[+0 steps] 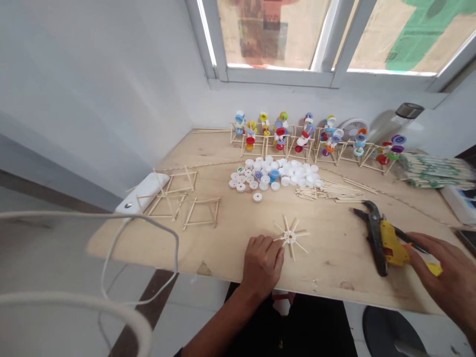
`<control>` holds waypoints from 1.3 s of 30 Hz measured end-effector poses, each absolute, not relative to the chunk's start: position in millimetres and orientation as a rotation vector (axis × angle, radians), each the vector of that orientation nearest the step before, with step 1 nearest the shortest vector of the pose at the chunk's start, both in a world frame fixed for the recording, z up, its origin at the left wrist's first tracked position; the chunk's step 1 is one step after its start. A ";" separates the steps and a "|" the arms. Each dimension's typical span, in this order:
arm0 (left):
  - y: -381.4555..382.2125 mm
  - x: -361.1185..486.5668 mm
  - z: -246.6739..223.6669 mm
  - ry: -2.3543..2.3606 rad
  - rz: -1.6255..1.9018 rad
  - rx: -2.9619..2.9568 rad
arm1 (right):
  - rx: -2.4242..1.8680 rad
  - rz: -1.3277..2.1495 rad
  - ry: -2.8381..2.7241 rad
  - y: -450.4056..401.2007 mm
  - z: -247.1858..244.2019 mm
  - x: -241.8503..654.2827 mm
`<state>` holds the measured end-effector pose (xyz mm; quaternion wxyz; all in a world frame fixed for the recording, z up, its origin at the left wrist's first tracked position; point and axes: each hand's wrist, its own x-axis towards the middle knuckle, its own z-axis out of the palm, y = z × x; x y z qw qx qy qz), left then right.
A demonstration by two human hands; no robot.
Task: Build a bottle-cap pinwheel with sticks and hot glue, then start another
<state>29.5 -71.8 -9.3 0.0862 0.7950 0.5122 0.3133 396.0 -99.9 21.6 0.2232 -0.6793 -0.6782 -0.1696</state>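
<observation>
The left hand (262,265) reaches forward, its fingers (277,250) clenched on one spoke of a wheel of wooden sticks (297,230) built around a white bottle cap (289,238), near the front edge of the worktop (223,248). At 3 o'clock from it, the right hand (442,272) hangs open just beside a yellow glue gun (390,248). Loose white caps (271,176) lie at 12 o'clock, with stick-and-cap towers (280,134) beyond, below the window (275,34).

Plenty of room on the plywood board (223,243) left of the left hand (262,265); right at its fingertips the stick star (290,238) blocks, and a yellow-and-black hand tool (390,248) crowds the right hand's (439,270) fingers.
</observation>
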 end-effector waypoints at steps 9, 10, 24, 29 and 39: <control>-72.5 28.9 -9.0 1.534 0.952 2.349 | -1.512 0.026 -2.168 -63.8 38.1 264.2; -72.5 28.8 -8.9 1.536 0.950 2.351 | -1.494 0.065 -2.184 -58.9 37.1 256.5; -73.4 26.1 -7.8 1.541 1.033 2.285 | -1.657 0.097 -2.163 -11.7 20.0 248.2; -58.7 12.9 4.7 1.590 1.154 2.166 | -1.691 0.189 -2.063 -20.7 10.1 252.5; 29.9 -10.3 15.2 1.972 0.695 2.281 | -1.684 0.379 -1.827 -32.3 3.3 254.4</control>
